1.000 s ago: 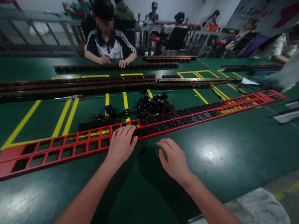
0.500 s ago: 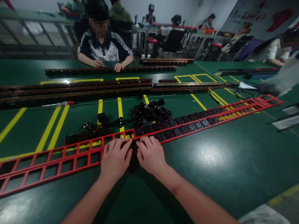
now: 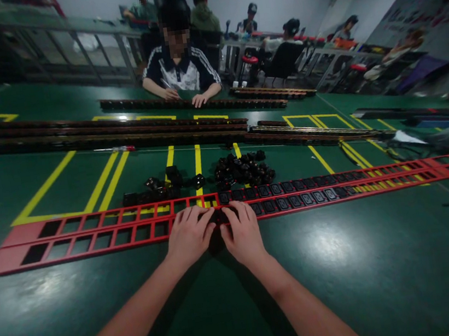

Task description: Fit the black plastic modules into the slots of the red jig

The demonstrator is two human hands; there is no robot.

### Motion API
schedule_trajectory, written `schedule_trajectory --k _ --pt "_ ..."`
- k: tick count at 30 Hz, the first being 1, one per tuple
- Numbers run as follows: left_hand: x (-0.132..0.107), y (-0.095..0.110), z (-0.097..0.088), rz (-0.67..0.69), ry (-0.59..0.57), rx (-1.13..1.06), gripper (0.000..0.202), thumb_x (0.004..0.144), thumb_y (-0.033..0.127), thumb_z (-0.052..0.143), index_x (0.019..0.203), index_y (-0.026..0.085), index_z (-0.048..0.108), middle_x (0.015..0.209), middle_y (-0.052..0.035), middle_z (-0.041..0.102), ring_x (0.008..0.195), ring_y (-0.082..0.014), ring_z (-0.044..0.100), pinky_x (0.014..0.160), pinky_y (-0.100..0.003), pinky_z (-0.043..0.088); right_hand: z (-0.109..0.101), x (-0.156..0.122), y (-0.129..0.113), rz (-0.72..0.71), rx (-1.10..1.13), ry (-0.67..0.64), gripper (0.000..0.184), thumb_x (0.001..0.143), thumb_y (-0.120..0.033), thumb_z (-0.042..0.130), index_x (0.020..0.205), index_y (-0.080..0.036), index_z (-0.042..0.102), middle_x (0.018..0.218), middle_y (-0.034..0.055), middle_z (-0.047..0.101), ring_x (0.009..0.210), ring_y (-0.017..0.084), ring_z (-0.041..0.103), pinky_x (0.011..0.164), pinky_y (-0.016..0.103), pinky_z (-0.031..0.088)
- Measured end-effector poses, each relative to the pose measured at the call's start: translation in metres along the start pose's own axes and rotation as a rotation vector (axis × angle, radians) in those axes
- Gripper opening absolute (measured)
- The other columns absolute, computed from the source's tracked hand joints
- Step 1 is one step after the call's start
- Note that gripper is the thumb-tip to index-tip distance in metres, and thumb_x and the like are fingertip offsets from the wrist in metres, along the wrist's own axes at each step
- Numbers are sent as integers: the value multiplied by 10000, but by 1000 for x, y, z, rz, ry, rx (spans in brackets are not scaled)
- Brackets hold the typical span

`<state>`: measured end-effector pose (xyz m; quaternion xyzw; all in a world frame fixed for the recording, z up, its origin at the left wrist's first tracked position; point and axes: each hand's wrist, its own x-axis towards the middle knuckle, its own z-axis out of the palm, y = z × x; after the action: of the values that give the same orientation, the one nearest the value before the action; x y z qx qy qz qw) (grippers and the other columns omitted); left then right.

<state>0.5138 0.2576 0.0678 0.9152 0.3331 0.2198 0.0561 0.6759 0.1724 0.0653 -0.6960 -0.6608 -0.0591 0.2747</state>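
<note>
A long red frame (image 3: 3,260) with two rows of square openings lies across the table in front of me. Black square parts (image 3: 307,199) fill many openings right of my hands; most openings to the left are bare. My left hand (image 3: 191,232) and my right hand (image 3: 243,230) meet at the near row, fingers curled and closed from either side on a dark block (image 3: 220,216). Only a sliver of that block shows between my fingertips, so its seating in the opening is hidden. Just beyond the frame are a pile of loose black parts (image 3: 243,170) and a smaller group (image 3: 153,188).
Long dark strips (image 3: 120,133) run across the green table (image 3: 340,290) behind the piles, with a red-handled screwdriver (image 3: 125,148) beside them. Opposite me sits a person (image 3: 180,66) holding a thin tool over another strip. Yellow tape lines mark the tabletop.
My view has swung left and levelled, so the frame and table contents appear farther right. Both hands stay at the same spot on the frame, with only slight finger movement.
</note>
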Motion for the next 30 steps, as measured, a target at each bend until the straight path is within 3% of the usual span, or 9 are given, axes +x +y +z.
schedule_trajectory --k 9,15,20,23,25,30 --pt "1 1 0 -22 -8 13 353 984 318 514 1310 231 619 1161 -95 662 1075 -271 588 905 -458 495 -4 15 1 28 -99 -67 451 968 -323 516 1362 -114 586 1448 169 530 1382 317 425 1222 535 289" --pt "1 1 -1 -18 6 12 300 981 306 513 1236 225 650 1114 -85 663 1050 -264 582 895 -444 494 2 37 -7 120 -178 -76 484 1005 -414 476 1348 -98 604 1273 164 650 1227 324 528 1128 496 393" --pt "4 -1 -4 -8 -21 -32 343 1018 314 430 1285 213 621 1131 -81 670 1060 -253 593 908 -430 499 10 34 -4 122 -173 -39 454 1021 -389 452 1346 -119 618 1463 152 563 1350 309 483 1188 488 322" --pt "13 -19 -14 -7 -56 -52 425 1034 283 352 1409 187 526 1192 -96 681 1079 -243 614 928 -414 506 10 28 0 85 -150 -66 481 1032 -408 440 1412 -145 577 1510 128 533 1414 297 447 1206 493 299" --pt "21 -38 -21 -58 -45 32 459 1022 293 363 1449 178 488 1251 -118 670 1133 -274 605 973 -459 490 8 26 2 71 -147 -84 493 1032 -430 445 1433 -168 563 1533 125 509 1438 300 426 1206 512 295" --pt "30 -84 -26 -152 -21 131 453 980 309 420 1396 195 560 1415 -146 585 1324 -338 493 1095 -573 399 4 28 3 63 -148 -126 498 1032 -455 443 1445 -202 559 1569 131 459 1479 312 380 1204 546 296"
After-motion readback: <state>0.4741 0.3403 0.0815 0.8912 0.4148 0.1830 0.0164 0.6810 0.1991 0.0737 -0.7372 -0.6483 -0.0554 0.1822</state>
